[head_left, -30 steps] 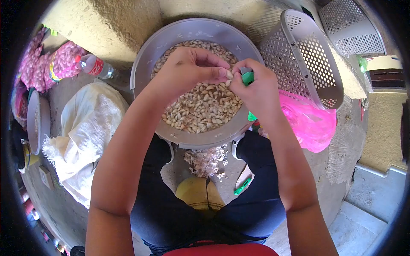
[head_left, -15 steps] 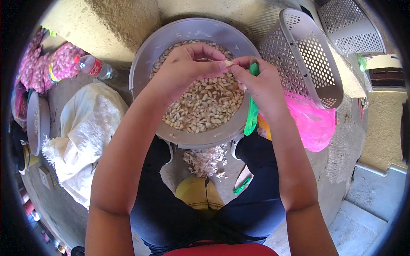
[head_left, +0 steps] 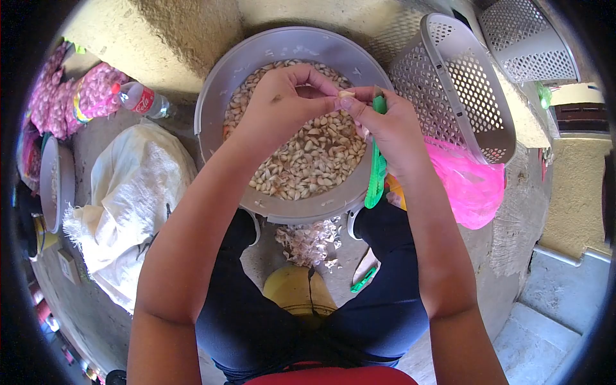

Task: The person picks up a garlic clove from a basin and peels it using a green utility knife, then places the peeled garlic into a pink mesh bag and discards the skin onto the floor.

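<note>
A large grey basin of garlic cloves in water stands in front of me. Over it, my left hand is closed in a pinch at a small pale garlic clove. My right hand meets it there, thumb and forefinger pressed at the same clove. A green utility knife is also tucked in my right hand, its handle hanging down past the basin's right rim. The blade is hard to make out.
Garlic peelings lie on the floor between my legs, near a yellow container and another green knife. A perforated basket and pink plastic bag are at right. A white sack and cola bottle are at left.
Both hands stay together over the basin. The fingertips have shifted slightly around the clove, and my left wrist has turned a little. The green knife hangs slightly lower.
</note>
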